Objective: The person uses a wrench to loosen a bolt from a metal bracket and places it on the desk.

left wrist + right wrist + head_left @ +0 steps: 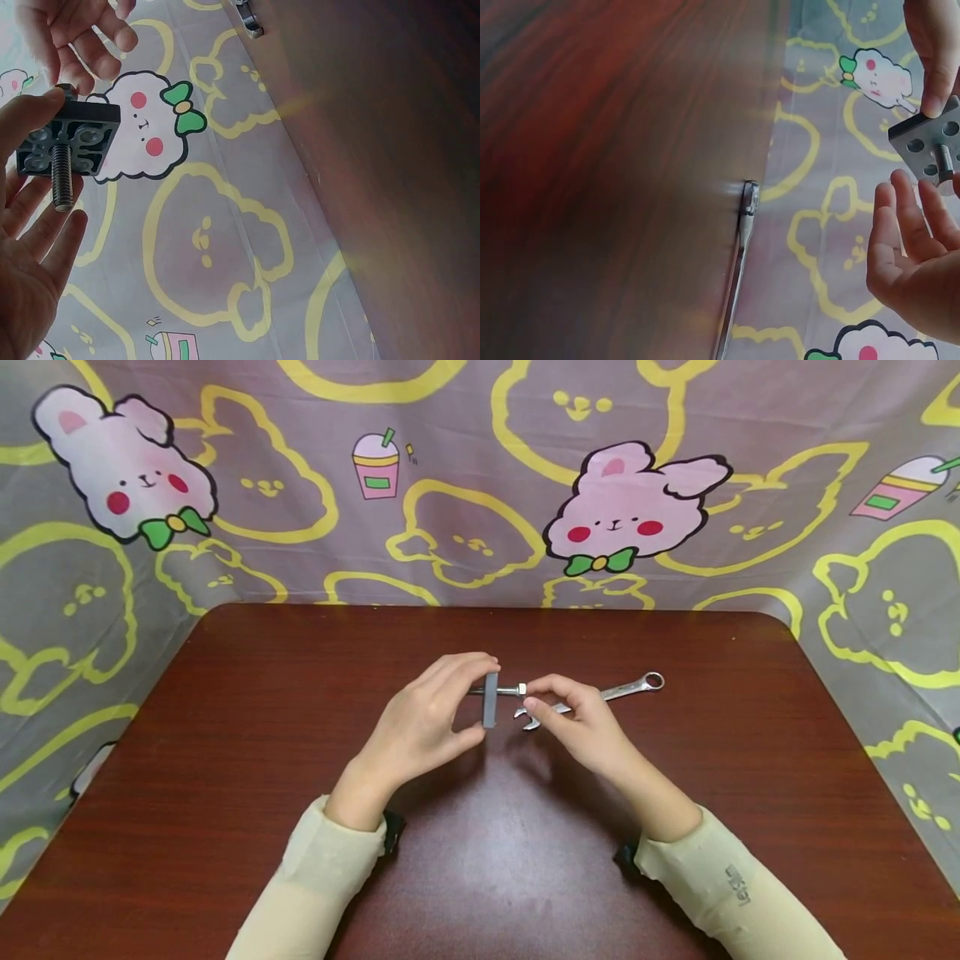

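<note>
My left hand grips a small grey square plate by its opposite edges, between thumb and fingers. A bolt passes through the plate's middle; its threaded end sticks out on the left-hand side. Round holes show on the plate's face in the right wrist view. At the bolt's hex end, my right hand has thumb and index finger around it, seemingly in a pinch, though the contact is partly hidden. The other right fingers are spread in the right wrist view.
A combination wrench lies on the dark red-brown table, partly behind my right hand, its ring end towards the right. Patterned cloth with rabbit drawings hangs around the table's back and sides.
</note>
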`<state>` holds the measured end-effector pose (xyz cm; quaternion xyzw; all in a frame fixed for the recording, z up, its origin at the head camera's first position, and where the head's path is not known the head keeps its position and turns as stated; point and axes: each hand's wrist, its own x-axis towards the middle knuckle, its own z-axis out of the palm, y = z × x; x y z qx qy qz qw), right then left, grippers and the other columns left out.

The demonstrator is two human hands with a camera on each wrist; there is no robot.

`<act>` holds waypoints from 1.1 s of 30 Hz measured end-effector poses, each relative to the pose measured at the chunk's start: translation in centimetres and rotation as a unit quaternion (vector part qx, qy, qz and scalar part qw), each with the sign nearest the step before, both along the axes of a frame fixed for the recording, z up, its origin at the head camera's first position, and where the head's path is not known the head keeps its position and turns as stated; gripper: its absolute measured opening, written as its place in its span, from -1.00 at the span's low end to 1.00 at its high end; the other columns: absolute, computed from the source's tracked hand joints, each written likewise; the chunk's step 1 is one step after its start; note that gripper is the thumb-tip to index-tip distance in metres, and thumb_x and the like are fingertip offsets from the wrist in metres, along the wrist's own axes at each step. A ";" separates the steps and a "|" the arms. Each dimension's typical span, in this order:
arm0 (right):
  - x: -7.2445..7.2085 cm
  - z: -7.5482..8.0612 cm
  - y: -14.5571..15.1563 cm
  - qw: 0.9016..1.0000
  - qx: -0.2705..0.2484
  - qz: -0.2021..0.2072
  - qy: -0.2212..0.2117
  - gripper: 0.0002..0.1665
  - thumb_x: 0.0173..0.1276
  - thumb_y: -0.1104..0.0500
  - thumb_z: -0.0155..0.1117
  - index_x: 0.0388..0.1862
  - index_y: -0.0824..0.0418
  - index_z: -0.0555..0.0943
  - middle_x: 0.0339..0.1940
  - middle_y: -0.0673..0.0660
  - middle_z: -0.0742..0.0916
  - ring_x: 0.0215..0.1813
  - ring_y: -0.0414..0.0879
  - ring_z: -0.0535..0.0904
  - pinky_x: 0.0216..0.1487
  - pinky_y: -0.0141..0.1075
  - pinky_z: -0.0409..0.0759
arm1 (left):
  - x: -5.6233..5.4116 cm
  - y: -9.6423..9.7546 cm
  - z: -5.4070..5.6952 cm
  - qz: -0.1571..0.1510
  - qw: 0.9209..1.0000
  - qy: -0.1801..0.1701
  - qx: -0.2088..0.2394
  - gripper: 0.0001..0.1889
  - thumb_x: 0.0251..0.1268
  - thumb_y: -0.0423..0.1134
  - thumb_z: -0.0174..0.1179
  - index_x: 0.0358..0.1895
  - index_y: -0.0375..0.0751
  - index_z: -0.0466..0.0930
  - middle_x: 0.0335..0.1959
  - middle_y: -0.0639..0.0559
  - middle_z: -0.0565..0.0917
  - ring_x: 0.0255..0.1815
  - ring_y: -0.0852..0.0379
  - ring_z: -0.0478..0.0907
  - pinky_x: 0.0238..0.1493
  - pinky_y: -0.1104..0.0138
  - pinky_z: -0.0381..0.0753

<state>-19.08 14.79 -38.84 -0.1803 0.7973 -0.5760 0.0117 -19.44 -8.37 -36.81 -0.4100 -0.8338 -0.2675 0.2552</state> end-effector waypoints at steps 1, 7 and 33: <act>0.0 0.1 0.0 1.000 -0.005 0.001 0.001 -0.80 0.41 0.31 0.20 -0.05 0.38 0.62 -0.27 0.21 0.76 -0.32 -0.26 0.69 -0.28 -0.36 0.65 | 0.0 0.0 0.0 0.000 1.000 0.000 0.000 -0.27 -0.20 -0.43 0.48 0.22 -0.25 0.45 0.20 -0.07 0.59 0.24 0.06 0.52 0.23 0.25 0.57; 0.2 0.3 -0.2 0.999 -0.035 0.002 -0.001 -0.78 0.40 0.34 0.20 -0.03 0.41 0.61 -0.36 -0.11 0.74 -0.34 -0.30 0.69 -0.28 -0.40 0.64 | 0.0 0.0 0.0 -0.001 1.000 0.001 0.003 -0.28 -0.16 -0.41 0.47 0.22 -0.25 0.45 0.20 -0.07 0.59 0.24 0.05 0.53 0.24 0.25 0.56; 1.0 0.8 -0.7 0.989 -0.114 0.002 0.089 -0.80 0.22 0.53 0.28 -0.16 0.48 0.64 -0.03 0.26 0.69 0.03 -0.23 0.65 -0.03 -0.43 0.69 | -0.2 -0.1 -0.3 -0.003 1.000 -0.010 -0.003 -0.29 -0.14 -0.39 0.47 0.23 -0.26 0.45 0.22 -0.08 0.58 0.27 0.05 0.51 0.27 0.26 0.54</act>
